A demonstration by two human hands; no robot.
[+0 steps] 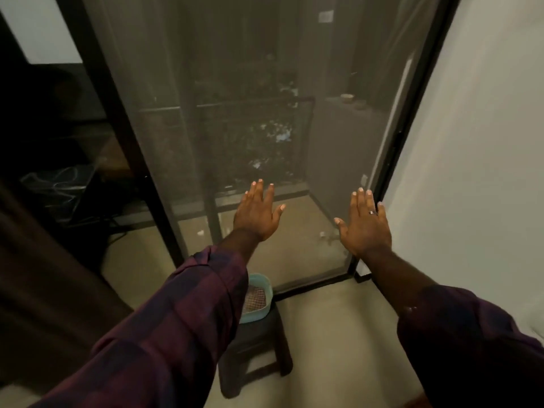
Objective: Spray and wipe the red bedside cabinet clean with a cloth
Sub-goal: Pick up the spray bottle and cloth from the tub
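Note:
My left hand (259, 212) and my right hand (365, 223) are both stretched out in front of me, palms down, fingers straight and spread. Neither holds anything. A ring sits on a finger of the right hand. Both arms wear dark plaid sleeves. No red bedside cabinet, spray bottle or cloth shows in the head view. A reddish-brown edge (412, 401) shows at the bottom right, too small to identify.
A black-framed mesh screen door (294, 119) stands ahead, a balcony behind it. Below my left arm a dark stool (259, 348) carries a light-blue tub (257, 298). A white wall (485, 157) is at the right, a dark curtain (44, 275) at the left.

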